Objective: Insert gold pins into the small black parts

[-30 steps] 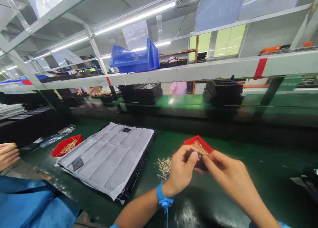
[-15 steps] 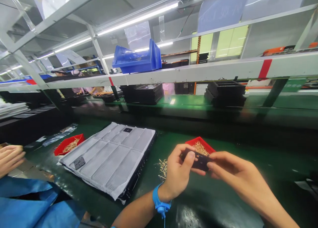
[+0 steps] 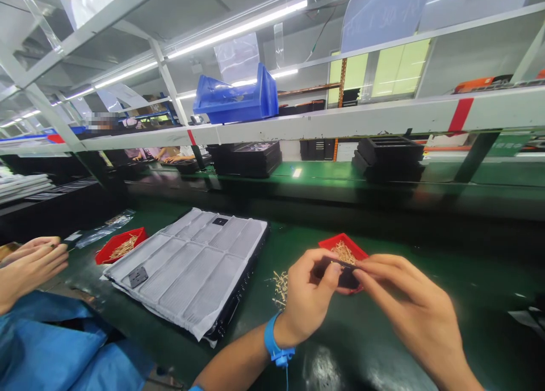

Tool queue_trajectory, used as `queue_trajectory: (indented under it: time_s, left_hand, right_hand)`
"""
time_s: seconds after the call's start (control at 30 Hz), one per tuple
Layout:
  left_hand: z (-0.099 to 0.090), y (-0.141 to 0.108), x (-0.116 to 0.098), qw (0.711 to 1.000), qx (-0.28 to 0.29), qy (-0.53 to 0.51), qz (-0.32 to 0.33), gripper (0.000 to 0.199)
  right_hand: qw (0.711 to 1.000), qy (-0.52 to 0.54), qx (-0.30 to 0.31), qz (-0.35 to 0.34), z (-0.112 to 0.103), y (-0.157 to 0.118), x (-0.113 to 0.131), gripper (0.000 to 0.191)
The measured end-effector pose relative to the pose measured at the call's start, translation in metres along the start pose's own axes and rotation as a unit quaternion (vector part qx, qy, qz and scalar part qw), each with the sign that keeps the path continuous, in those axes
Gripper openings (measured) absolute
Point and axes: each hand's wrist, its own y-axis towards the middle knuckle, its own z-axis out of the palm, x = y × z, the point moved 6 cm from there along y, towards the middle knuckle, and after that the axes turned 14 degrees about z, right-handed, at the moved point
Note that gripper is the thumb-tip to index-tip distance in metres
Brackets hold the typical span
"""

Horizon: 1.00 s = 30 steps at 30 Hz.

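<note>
My left hand, with a blue wrist strap on its wrist, grips a small flat black part between thumb and fingers. At the part's right end, the fingertips of my right hand are pinched together on it. Whether a smaller piece is between those fingertips is hidden. Just behind the hands is a red bin holding small tan pieces. More loose tan pieces lie on the green surface by my left hand.
Left of my hands lies a tray with a white ribbed liner, two black parts on it. Beyond that are another red bin and a co-worker's hands. A blue bin stands on the shelf; black trays are stacked behind.
The black part has tilted in my hands, showing less of its face, and my right fingers have shifted slightly along it. The co-worker's hands have moved farther into view at left.
</note>
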Motion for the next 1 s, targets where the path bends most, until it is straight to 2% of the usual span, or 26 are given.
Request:
queue_trajectory:
  time_s: [0.07,0.13,0.2,0.27,0.33,0.43,0.63,0.77,1.0]
  left_hand:
    - [-0.001,-0.001,-0.002,1.0,-0.004,0.013,0.021,0.016]
    - [-0.001,-0.001,-0.005,0.999,-0.006,0.016,0.036,0.013]
    - [-0.001,-0.001,-0.007,0.999,-0.005,0.017,0.048,0.012]
    - [-0.001,-0.002,-0.008,0.998,0.001,0.02,0.056,0.011]
    - [-0.001,-0.002,-0.009,0.998,0.005,0.022,0.058,0.011]
    - [-0.001,-0.003,-0.008,0.998,0.006,0.024,0.053,0.012]
    - [0.0,-0.003,-0.009,0.999,0.004,0.03,0.038,0.015]
    - [0.001,-0.004,-0.008,0.999,0.007,0.026,0.03,0.016]
    - [0.001,-0.006,-0.01,0.996,0.021,0.066,0.062,0.014]
  right_hand:
    - [0.997,-0.035,-0.054,-0.05,-0.003,-0.006,0.009,0.01]
    - [0.992,-0.055,-0.081,-0.076,-0.003,-0.011,0.015,0.009]
    - [0.996,-0.045,-0.059,-0.056,0.0,-0.011,0.015,0.008]
    - [1.0,-0.002,-0.014,-0.004,0.003,-0.007,0.011,0.011]
    - [0.997,0.049,0.031,0.052,0.006,-0.001,0.007,0.017]
    - [0.99,0.088,0.059,0.098,0.009,0.005,0.006,0.024]
    - [0.987,0.11,0.053,0.103,0.011,0.003,0.005,0.022]
    - [0.99,0.068,0.046,0.112,0.009,-0.003,-0.004,0.017]
    - [0.99,0.043,0.036,0.129,0.008,-0.003,-0.009,0.019]
